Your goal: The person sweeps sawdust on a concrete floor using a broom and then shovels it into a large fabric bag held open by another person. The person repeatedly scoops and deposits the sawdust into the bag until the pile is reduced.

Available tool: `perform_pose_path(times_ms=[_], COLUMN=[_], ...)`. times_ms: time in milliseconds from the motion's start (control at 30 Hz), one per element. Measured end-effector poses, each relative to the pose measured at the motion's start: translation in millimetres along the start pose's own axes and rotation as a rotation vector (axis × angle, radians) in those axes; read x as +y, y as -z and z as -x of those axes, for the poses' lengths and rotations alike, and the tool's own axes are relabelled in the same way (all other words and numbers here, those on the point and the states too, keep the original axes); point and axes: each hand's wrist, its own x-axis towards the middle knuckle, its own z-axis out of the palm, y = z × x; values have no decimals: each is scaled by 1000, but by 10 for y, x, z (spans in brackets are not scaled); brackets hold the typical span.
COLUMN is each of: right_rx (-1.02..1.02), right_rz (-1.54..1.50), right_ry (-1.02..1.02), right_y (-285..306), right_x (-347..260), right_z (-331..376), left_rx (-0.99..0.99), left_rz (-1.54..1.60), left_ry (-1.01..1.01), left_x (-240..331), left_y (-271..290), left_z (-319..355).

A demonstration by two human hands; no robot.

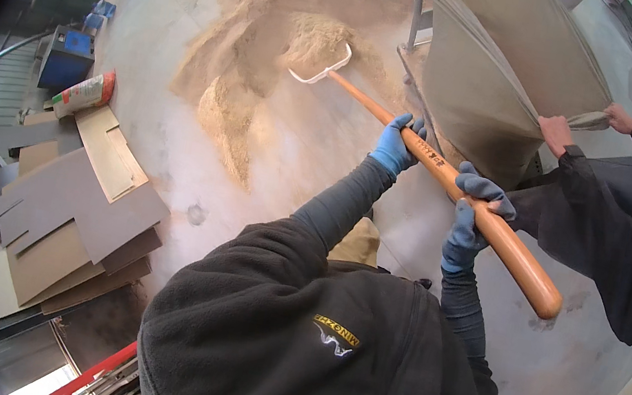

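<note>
Both my hands wear blue-grey gloves and are closed round the long wooden handle of a shovel (440,168). My left hand (397,146) grips partway down the shaft, towards the blade. Nearer the thick rounded end, my right hand (469,230) wraps the handle. The shovel's pale curved blade edge (321,74) lies against a pile of tan, sawdust-like material (316,42); the rest of the blade is hidden by it. To the right, a large beige sack (492,77) is held at its edge by another person's bare hands (555,136).
The other person's dark-sleeved arm (602,218) is close to my right hand. Loose material (221,120) is spread over the pale floor (180,35). At left are stacked boards (84,202), a filled bag (84,95) and a blue machine (69,59). A metal bar (413,81) stands beside the sack.
</note>
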Motion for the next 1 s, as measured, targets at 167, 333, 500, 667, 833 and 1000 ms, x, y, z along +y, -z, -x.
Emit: perform_pose_path(times_ms=[167, 333, 500, 667, 833, 1000], right_rx=[-148, -257, -15, -444, -415, -514], right_rz=[512, 611, 241, 688, 774, 873], right_ry=[-290, -364, -308, -190, -75, -141], right_y=[305, 794, 1068, 962, 812, 735], right_x=[-230, -1252, -2040, -2058, -1888, -1959], right_z=[350, 555, 282, 289, 308, 248], left_rx=[45, 34, 142, 56, -117, -274], left_rz=[-64, -84, -67, -25, -115, -277], left_ry=[-18, 20, 6, 53, 42, 77], left_x=[65, -8, -288, -1078, -1468, -1704], left_y=[130, 414, 386, 268, 65, -26], left_z=[-153, -189, 180, 819, 1471, 1794])
